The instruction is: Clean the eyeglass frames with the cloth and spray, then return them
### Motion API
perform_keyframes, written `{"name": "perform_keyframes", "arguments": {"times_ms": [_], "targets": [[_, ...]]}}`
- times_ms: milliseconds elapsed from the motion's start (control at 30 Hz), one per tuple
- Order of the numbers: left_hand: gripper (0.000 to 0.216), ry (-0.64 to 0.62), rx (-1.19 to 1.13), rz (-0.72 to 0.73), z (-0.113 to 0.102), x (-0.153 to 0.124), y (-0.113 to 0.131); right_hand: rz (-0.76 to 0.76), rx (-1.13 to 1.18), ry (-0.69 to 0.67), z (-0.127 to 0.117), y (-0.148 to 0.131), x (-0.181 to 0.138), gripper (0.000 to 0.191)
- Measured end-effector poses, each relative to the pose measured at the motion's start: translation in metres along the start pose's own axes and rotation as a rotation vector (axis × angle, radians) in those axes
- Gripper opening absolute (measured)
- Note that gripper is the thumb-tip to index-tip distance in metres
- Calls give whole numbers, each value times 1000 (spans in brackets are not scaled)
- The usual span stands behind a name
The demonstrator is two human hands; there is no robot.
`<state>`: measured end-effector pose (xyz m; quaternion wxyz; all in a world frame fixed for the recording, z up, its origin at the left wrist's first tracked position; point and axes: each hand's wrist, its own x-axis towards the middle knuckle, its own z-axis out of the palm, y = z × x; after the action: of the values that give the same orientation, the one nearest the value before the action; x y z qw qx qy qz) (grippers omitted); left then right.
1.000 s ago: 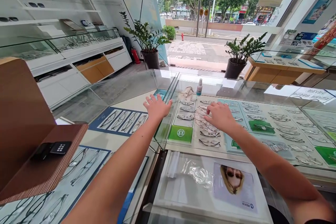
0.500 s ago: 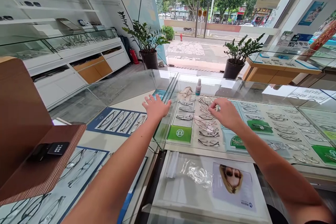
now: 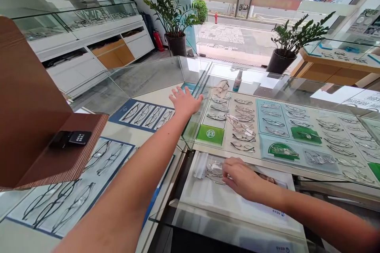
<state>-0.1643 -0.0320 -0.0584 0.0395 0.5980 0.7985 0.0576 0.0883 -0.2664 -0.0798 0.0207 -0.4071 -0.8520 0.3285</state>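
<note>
My left hand (image 3: 185, 102) is open, fingers spread, over the glass top near the corner where two display cases meet. My right hand (image 3: 240, 178) is low over the pulled-out white drawer (image 3: 204, 201), its fingers closed on a pair of eyeglasses (image 3: 215, 170). The lenses and thin frame stick out to the left of the fingertips. The hand and forearm cover most of a printed portrait card in the drawer. A clear plastic sleeve (image 3: 201, 165) lies at the drawer's upper left.
Rows of eyeglasses (image 3: 243, 148) lie under the glass ahead. On top stand a spray bottle (image 3: 237, 81) and a crumpled cloth (image 3: 221, 88). A brown box (image 3: 32, 106) rises at left, with a small black device (image 3: 79, 138) on its ledge. Potted plants (image 3: 176, 43) stand beyond.
My right hand has come down and back from above the display case to the drawer, carrying the eyeglasses. My left hand stays in the same place on the glass. The view has tilted down.
</note>
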Motion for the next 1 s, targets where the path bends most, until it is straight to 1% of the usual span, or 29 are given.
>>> {"name": "perform_keyframes", "arguments": {"times_ms": [67,133,200,267,367,467,567,667,767,900,1000], "targets": [[105,-2,-2,-2,0,0,0,67,-58,49,10,27,22,13],[105,1,-3,-4,-1,-1,1,64,-134,132,11,50,45,12],[105,6,-8,-5,-1,-2,1,35,-186,205,7,71,69,10],[104,4,-11,-7,-3,-3,2,51,-215,300,0,90,94,12],[104,-13,-11,-10,-4,-5,3,38,-256,408,-11,116,128,13],[103,-22,-10,-12,-6,-5,4,33,-282,457,-23,141,158,16],[103,-25,-10,-15,-6,-5,4,55,-339,453,-35,161,187,18],[104,-27,-16,-13,-6,-4,4,96,-362,416,-45,172,213,19],[105,-37,-20,-15,-6,-5,3,105,-356,380,-48,171,227,17],[102,-41,-19,-22,-7,-6,4,-13,-341,329,-38,161,226,16],[101,-49,-15,-23,-7,-6,5,-41,-323,275,-30,161,223,16]]}}
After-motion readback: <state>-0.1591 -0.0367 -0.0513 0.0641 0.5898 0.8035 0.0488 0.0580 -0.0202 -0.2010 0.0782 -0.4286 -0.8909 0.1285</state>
